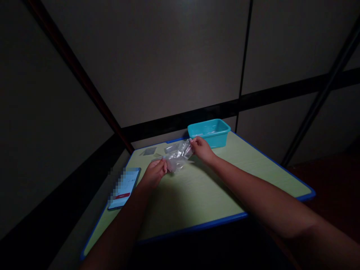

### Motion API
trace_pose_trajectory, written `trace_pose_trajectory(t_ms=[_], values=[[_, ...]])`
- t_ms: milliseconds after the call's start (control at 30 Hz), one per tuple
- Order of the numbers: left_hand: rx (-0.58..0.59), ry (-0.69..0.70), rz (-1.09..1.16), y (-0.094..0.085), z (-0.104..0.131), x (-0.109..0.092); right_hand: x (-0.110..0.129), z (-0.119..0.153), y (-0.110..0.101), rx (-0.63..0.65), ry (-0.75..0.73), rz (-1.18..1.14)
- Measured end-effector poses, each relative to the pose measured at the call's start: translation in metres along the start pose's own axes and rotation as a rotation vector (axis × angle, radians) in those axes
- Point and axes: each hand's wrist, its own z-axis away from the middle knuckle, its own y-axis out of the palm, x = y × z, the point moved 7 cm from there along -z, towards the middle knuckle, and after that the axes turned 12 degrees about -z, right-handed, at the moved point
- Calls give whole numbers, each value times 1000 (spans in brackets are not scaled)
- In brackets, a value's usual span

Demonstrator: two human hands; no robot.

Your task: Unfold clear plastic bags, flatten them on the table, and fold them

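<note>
A crumpled clear plastic bag (180,154) is stretched between my two hands, above the table. My left hand (155,171) pinches its near left end, with the fingers closed. At the far right end, my right hand (201,149) grips the plastic between thumb and fingers, just in front of a turquoise basket (219,140). Whether the bag holds anything cannot be made out. Behind the bag, a flat greyish piece (150,151) lies on the table, with other pale flat pieces partly hidden by the plastic.
The light green table (208,195) has a blue edge and stands against dark-banded wall panels. A phone or tablet with a lit screen (123,189) lies at its left side, beside my left forearm. Some clear or pale material shows inside the basket.
</note>
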Motion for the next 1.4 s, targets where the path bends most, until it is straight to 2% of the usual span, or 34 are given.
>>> trace_pose_trajectory(t_ms=[67,167,267,333,400,533,633,700,733,767,900,1033,1133,1267,1400], values=[[-6,-6,-21,0,-1,1,-2,2,4,11,52,-65],[-18,-85,15,2,1,5,-2,14,22,147,146,-196],[38,-178,25,8,4,9,5,28,42,306,150,-259],[42,-187,9,9,4,11,10,33,48,367,124,-279],[8,-171,4,4,2,12,13,31,47,369,97,-291],[-80,-129,-6,-9,-4,14,15,21,32,257,79,-300],[-226,-77,-90,-22,-6,10,12,22,29,224,179,-366],[-286,-10,-147,-24,-4,4,9,29,37,285,300,-429],[-257,18,-162,-20,-3,2,8,34,42,329,356,-453],[-179,36,-170,-12,-3,1,7,39,47,370,400,-470],[215,42,-251,25,4,3,3,50,57,440,454,-467],[366,-68,-304,37,11,11,2,48,55,460,367,-321],[378,-114,-281,36,15,12,6,45,52,444,311,-249],[236,-150,-161,26,16,6,11,43,49,412,261,-234],[167,-137,-71,21,15,3,11,42,49,440,240,-255]])
